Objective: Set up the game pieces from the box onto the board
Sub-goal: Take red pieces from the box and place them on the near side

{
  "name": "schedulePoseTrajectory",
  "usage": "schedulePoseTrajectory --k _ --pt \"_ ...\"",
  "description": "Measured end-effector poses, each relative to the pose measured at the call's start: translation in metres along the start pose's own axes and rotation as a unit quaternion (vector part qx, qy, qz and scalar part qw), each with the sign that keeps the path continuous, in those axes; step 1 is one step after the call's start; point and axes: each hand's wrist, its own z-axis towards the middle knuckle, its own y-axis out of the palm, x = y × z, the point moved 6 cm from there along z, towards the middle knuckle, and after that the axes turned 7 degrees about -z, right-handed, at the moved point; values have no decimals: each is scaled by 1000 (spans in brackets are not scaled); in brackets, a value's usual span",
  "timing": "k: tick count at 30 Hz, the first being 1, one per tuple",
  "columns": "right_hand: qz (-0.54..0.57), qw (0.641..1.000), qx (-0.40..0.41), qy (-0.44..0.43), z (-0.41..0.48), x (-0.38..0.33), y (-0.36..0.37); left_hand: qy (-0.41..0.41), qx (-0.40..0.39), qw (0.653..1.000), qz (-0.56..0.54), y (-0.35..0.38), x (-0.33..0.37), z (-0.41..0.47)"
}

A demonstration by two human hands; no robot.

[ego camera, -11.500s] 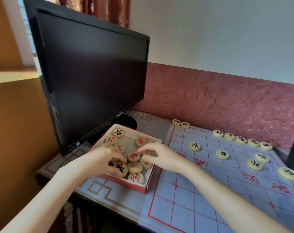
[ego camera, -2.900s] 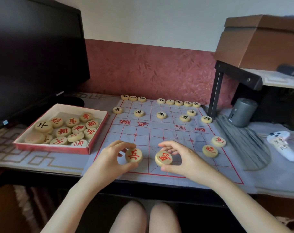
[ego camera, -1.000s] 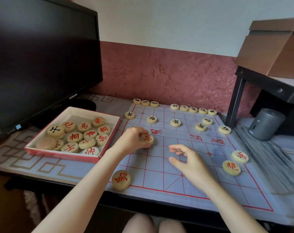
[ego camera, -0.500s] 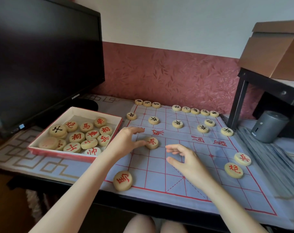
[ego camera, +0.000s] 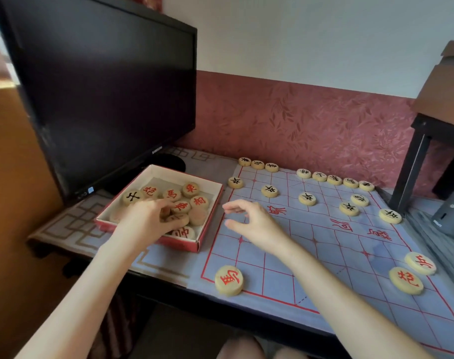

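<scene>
On the table (ego camera: pixel 65 228) — monitor (ego camera: pixel 104 86), box (ego camera: pixel 184 246) and board (ego camera: pixel 324 255), side by side.

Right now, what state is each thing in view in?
Red cardboard box: open, lidless, red-lettered wooden discs inside.
Black flat monitor: screen dark.
Blue cloth board: spread flat, partly set.
Left hand: in the box, fingers on discs; grip unclear.
Right hand: above the board, empty, fingers loosely curled.

Your board (ego camera: pixel 337 244) is pale blue, ruled with a red grid. At ten o'clock the red-walled box (ego camera: pixel 179 246) holds tan discs (ego camera: pixel 192 189) lettered red. The far pieces (ego camera: pixel 269 190) at twelve are lettered black. Beyond, the wall (ego camera: pixel 311 125) is maroon leaf-print.
</scene>
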Motion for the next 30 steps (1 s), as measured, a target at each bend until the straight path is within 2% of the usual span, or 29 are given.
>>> schedulePoseTrajectory --k 4,8,11,18,21,24,28,30 --pt "-39 998 -42 -3 25 -25 19 13 7 1000 3 0 -4 -1" --pt "-148 983 -101 49 45 -31 37 24 9 1000 -2 4 -1 2" --pt "-213 969 -112 60 52 -36 43 29 16 999 14 7 -2 2" --pt "-250 966 -47 53 55 -43 47 1 16 997 -70 10 -10 1" --pt "-216 975 -18 47 53 -42 42 -4 30 996 -85 8 -11 -1" --pt "-137 989 22 56 46 -38 26 -3 39 991 -125 5 -6 -2" --pt "-147 986 82 9 37 -32 0 7 48 987 -153 4 9 -4" --pt "-143 985 95 21 29 -23 -14 20 48 985 -167 6 21 -5"
